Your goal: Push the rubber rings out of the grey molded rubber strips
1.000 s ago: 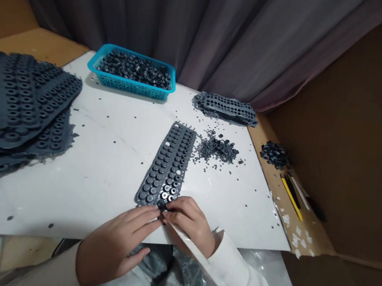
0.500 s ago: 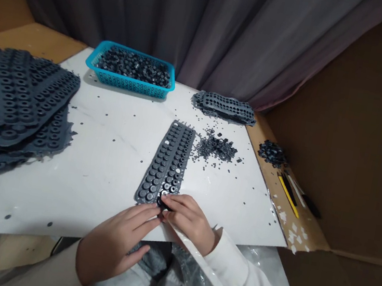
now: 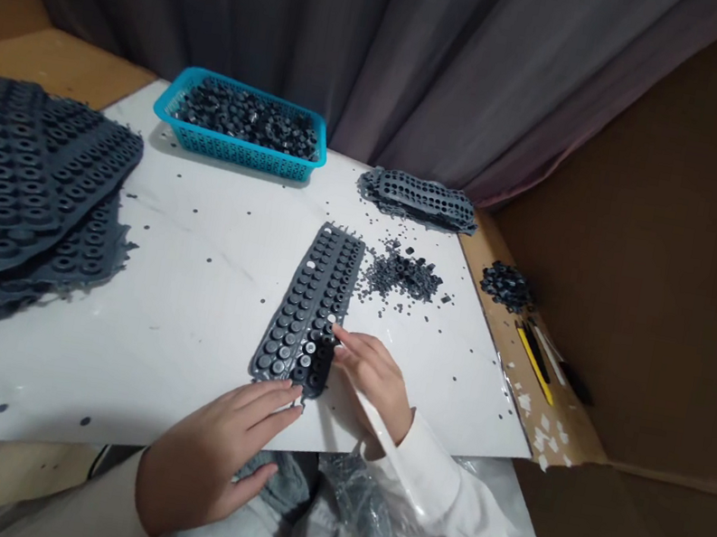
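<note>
A dark grey rubber sheet [image 3: 310, 297] with rows of raised round plugs lies lengthwise before me; a few white dots sit on it. My left hand [image 3: 217, 446] is open, palm down, with its fingertips on the near end of the sheet. At the sheet's right edge, my right hand [image 3: 376, 386] is closed around a long white stick-like tool [image 3: 395, 449], which slants back toward the sleeve. The right fingertips are by the white dot on the right-hand rows. Whatever is at the tool's tip is hidden by the fingers.
Stacked rubber sheets [image 3: 15, 184] cover the left side. A turquoise basket [image 3: 240, 153] full of small dark pieces stands at the back. Punched sheets [image 3: 420, 198], a pile of scraps [image 3: 404, 276], another dark pile [image 3: 505, 286] and a yellow cutter [image 3: 535, 364] lie to the right.
My right hand has moved from the sheet's near end up along its right edge, uncovering the lower plugs. My left hand has stayed nearly in place. The whole view has shifted slightly.
</note>
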The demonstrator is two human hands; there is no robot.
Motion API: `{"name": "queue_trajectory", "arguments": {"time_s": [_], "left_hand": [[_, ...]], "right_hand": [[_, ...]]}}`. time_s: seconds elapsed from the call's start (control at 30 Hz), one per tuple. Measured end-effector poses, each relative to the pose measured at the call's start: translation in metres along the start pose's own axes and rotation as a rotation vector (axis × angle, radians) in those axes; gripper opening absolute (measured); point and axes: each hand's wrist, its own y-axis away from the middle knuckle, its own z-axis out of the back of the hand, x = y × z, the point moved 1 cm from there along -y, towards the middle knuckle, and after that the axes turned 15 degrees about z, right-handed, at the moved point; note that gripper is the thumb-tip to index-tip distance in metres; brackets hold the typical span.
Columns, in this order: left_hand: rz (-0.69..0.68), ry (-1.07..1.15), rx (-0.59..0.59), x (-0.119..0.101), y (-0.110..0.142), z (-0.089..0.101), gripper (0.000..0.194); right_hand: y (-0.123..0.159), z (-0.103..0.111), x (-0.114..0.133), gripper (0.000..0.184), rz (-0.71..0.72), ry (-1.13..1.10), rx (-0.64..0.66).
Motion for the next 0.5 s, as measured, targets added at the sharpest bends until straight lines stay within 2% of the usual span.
{"name": "queue_trajectory", "arguments": {"time_s": [0.1,0.17,0.3,0.5], "left_hand": [[-0.010,-0.003,-0.008,-0.001,-0.001,0.000,0.044],[-0.017,-0.010,-0.013,-0.001,0.000,0.000,0.043],[-0.007,0.003,-0.031,-0.001,0.000,0.001,0.041],[0.030,0.049,-0.079,-0.003,-0.002,0.002,0.037]], "right_hand": [[0.004,-0.002,0.003,0.009,-0.187,-0.245,-0.085],[0.006,-0.005,0.007,0.007,-0.249,-0.390,-0.085],[0.007,-0.008,0.014,0.008,-0.304,-0.531,-0.053],[0.007,-0.007,0.017,0.011,-0.319,-0.602,-0.039]]}}
